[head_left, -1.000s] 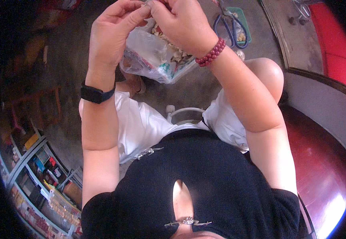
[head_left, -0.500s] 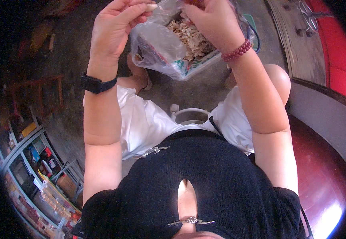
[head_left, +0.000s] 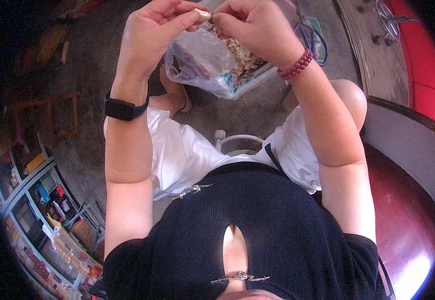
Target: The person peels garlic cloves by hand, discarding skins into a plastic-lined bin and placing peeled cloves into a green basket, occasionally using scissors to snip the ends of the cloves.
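Between the thumb and fingers of my left hand (head_left: 153, 30) is a small pale garlic clove (head_left: 202, 15). My right hand (head_left: 260, 30) meets it from the other side, its thumb and forefinger pinching at the clove's end. Both hands are close together over a clear plastic bag (head_left: 197, 62). Inside the bag lies a heap of dry, beige peelings (head_left: 247, 61), partly hidden by my right hand. Some fingers of both hands are folded behind and cannot be seen fully.
A dark blue loop-shaped handle (head_left: 324, 55) and a green item (head_left: 318, 31) are right of the bag. My knees flank it. Shelving (head_left: 32, 185) with mixed goods stands at the left, a wooden frame (head_left: 52, 117) above it. A red panel (head_left: 430, 60) is at the far right.
My right hand has moved left and down from over the peelings to the clove. My left hand has shifted slightly right, and both hands now meet at the clove.
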Motion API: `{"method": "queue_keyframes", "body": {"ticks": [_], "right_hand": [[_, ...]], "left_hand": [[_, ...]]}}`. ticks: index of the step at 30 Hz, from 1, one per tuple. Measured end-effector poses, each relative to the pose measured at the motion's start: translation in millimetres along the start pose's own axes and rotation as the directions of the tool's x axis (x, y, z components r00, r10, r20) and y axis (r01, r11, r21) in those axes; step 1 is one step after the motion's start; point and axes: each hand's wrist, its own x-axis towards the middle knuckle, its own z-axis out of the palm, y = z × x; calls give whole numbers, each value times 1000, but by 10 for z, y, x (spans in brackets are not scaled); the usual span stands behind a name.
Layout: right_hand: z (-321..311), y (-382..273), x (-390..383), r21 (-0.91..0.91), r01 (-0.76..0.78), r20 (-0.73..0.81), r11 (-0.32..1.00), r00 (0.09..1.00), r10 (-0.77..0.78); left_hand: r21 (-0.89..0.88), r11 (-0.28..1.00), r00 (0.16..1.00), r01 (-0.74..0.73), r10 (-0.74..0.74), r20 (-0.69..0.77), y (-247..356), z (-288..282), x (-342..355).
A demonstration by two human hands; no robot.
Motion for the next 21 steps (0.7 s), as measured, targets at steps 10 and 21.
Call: {"method": "queue_keyframes", "body": {"ticks": [10, 21], "right_hand": [[-101, 172, 31, 63, -90, 133, 994, 988, 81], [82, 296, -1, -96, 9, -348, 995, 937, -42]], "left_hand": [[-43, 995, 991, -92, 96, 98, -297, -100, 82], [-94, 977, 977, -191, 180, -112, -146, 333, 0]]}}
